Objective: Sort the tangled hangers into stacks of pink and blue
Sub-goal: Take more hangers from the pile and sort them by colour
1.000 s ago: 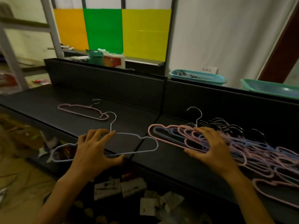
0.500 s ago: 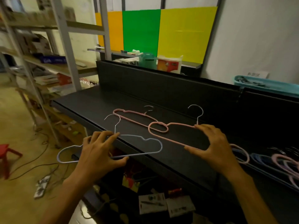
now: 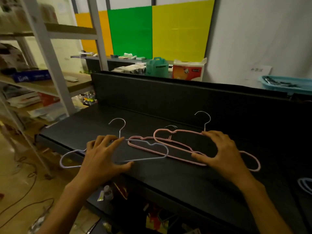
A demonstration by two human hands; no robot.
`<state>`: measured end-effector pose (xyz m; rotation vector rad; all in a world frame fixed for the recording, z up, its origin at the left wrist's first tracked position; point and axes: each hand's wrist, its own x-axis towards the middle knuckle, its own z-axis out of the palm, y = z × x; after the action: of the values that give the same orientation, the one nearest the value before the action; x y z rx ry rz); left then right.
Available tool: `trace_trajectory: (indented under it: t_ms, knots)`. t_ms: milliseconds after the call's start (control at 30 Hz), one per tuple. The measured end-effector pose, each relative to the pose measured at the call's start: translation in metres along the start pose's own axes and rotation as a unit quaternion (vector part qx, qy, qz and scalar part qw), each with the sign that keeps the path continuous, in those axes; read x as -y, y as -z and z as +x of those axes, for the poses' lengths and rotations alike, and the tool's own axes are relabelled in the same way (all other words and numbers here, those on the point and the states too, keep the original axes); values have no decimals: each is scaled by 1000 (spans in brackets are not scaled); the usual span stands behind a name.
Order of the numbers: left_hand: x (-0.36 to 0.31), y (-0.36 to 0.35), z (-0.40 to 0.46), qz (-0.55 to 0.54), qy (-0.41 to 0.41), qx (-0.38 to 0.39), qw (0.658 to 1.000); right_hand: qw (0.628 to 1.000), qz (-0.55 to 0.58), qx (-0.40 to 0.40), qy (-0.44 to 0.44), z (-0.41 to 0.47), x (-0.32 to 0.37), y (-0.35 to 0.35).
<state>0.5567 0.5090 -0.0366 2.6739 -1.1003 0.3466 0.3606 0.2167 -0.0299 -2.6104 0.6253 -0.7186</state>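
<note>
Head view — left grip (image 3: 103, 156) blue hanger (image 3: 148, 152), right grip (image 3: 222, 151) pink hanger (image 3: 179, 132)

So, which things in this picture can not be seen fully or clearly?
- Pink wire hanger held by the right hand, head view: its middle is behind that hand.
- Blue wire hanger, head view: the left hand covers its middle.
- Pile of blue hangers: cut off by the right edge.
- Turquoise plastic basket: contents too small, cut by the edge.
- Metal shelf rack: blurred.
</note>
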Motion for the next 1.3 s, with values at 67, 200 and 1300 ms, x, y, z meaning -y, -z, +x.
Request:
trace_trajectory:
  t_ms: [67,200,1300]
  knots:
    - [9,-5,17,-8,-17,7,1000,1000,-5,1,-17,6,6,-5]
    - [21,-9,46,-36,-52,15,998,999,-17,4,-51,17,15,-12]
    - [113,-34,116,-112,-164,24,980,980,-32,133,-146,34,84,-91]
